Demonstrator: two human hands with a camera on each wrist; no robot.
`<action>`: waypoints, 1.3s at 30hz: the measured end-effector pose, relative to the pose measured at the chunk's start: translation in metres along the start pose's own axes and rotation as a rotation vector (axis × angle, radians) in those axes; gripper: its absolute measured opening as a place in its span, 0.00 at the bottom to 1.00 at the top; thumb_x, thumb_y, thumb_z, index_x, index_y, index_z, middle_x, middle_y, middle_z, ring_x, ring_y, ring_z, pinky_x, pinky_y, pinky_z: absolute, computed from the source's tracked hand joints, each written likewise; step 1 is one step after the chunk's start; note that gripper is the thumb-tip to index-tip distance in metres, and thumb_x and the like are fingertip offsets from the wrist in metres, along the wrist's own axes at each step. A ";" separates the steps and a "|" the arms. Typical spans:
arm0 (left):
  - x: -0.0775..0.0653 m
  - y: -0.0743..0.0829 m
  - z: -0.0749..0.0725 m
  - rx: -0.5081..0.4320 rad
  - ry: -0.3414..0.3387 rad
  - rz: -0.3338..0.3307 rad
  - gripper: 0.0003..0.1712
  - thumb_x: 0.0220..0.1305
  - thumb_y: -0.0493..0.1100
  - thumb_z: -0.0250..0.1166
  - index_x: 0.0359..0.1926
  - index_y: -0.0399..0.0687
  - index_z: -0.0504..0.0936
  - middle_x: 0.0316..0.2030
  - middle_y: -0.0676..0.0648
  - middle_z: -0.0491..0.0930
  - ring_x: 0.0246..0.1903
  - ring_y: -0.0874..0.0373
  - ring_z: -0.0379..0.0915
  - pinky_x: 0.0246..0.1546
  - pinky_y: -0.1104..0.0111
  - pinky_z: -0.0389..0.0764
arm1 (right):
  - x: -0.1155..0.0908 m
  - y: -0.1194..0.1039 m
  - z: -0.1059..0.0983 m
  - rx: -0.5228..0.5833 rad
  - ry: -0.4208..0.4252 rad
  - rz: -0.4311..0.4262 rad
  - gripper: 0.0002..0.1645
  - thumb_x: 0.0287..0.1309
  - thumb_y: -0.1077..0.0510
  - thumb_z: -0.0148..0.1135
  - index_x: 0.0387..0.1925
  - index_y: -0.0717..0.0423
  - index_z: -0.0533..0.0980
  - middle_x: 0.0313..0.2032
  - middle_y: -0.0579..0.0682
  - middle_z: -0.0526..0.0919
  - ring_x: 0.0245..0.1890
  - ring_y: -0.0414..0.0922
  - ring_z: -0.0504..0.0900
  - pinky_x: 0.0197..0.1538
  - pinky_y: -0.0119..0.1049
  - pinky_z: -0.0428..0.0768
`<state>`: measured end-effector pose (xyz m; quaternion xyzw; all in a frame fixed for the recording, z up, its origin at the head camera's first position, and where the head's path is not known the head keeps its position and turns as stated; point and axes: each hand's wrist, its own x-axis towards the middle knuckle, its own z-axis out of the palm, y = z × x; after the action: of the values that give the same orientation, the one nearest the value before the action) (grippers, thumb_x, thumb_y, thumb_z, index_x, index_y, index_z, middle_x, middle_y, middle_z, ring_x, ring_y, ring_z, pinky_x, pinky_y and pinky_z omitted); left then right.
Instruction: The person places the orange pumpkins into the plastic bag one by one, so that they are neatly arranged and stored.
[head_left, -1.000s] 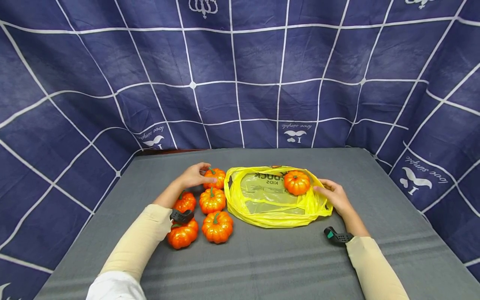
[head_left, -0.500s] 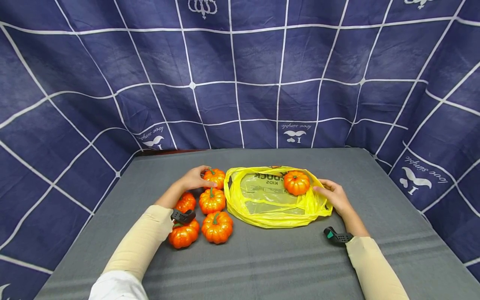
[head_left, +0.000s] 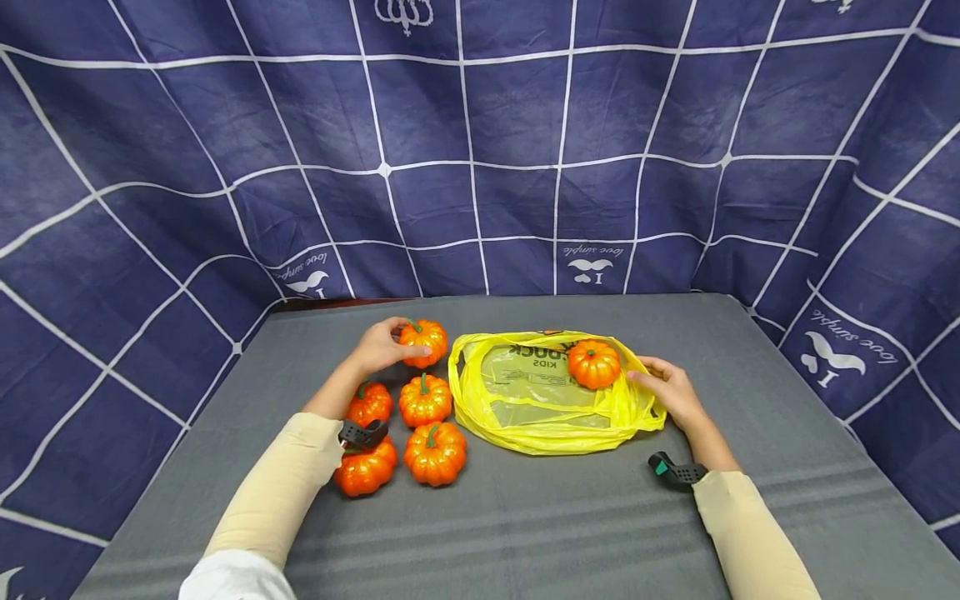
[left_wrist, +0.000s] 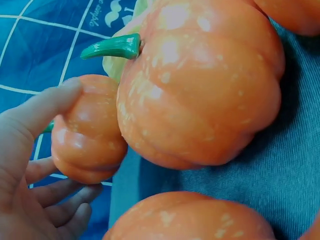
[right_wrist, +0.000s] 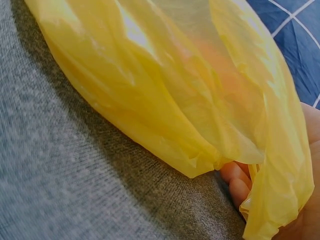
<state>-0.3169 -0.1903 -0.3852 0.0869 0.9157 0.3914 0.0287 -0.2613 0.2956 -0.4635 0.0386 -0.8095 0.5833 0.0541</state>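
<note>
My left hand [head_left: 375,348] grips a small orange pumpkin [head_left: 425,343] with a green stem, at the back of the pumpkin group. In the left wrist view, the thumb lies over the held pumpkin [left_wrist: 92,145] and the fingers come round from below. A yellow plastic bag [head_left: 517,437] lies with its mouth open, printed with dark letters. Inside its right part sits another pumpkin [head_left: 594,364]. My right hand [head_left: 675,395] holds the bag's right edge, thumb at the rim; the right wrist view shows fingertips [right_wrist: 239,187] partly hidden by the yellow film.
Several more pumpkins stand left of the bag: one [head_left: 425,401] beside its left edge, one [head_left: 435,454] nearer the front, and others [head_left: 367,471] partly under the left wrist's black strap. A grey cloth [head_left: 525,533] covers the table; a blue checked curtain [head_left: 517,200] hangs behind.
My left hand has closed further round the rear pumpkin and moved it up and slightly left in the head view, away from the pumpkin in front. My right hand and the bag stay put.
</note>
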 end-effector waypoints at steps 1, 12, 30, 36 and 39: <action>0.000 0.001 0.000 -0.009 0.009 0.001 0.44 0.52 0.51 0.75 0.63 0.31 0.69 0.53 0.32 0.75 0.52 0.41 0.72 0.53 0.54 0.73 | 0.000 0.000 0.000 0.003 0.000 -0.001 0.30 0.63 0.57 0.64 0.58 0.76 0.70 0.38 0.39 0.82 0.34 0.31 0.79 0.38 0.25 0.78; -0.003 0.015 -0.004 -0.064 0.075 0.024 0.41 0.50 0.53 0.76 0.60 0.35 0.72 0.49 0.35 0.77 0.49 0.43 0.72 0.49 0.57 0.74 | -0.002 -0.001 -0.001 0.052 -0.013 0.011 0.30 0.63 0.59 0.63 0.59 0.77 0.69 0.37 0.37 0.82 0.33 0.31 0.79 0.37 0.26 0.78; -0.004 0.048 0.005 -0.034 0.119 0.071 0.40 0.47 0.57 0.77 0.55 0.39 0.73 0.48 0.36 0.78 0.49 0.45 0.74 0.50 0.56 0.74 | 0.000 0.002 0.001 0.029 -0.005 0.002 0.30 0.63 0.57 0.64 0.58 0.76 0.70 0.36 0.37 0.81 0.33 0.32 0.79 0.37 0.26 0.79; -0.003 0.062 0.013 -0.064 0.108 0.094 0.39 0.46 0.57 0.77 0.53 0.41 0.73 0.48 0.37 0.78 0.48 0.45 0.75 0.49 0.56 0.75 | 0.000 0.002 0.001 0.001 0.001 0.001 0.30 0.62 0.56 0.64 0.58 0.75 0.70 0.38 0.40 0.82 0.34 0.31 0.79 0.37 0.26 0.79; -0.002 0.069 0.017 -0.063 0.105 0.113 0.38 0.45 0.57 0.77 0.52 0.42 0.73 0.48 0.38 0.79 0.47 0.45 0.75 0.48 0.56 0.76 | 0.001 0.002 0.001 0.003 0.004 0.010 0.30 0.62 0.56 0.65 0.58 0.74 0.71 0.38 0.40 0.81 0.34 0.31 0.79 0.38 0.26 0.78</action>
<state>-0.3030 -0.1313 -0.3472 0.1166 0.8969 0.4248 -0.0388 -0.2622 0.2955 -0.4652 0.0335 -0.8086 0.5850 0.0530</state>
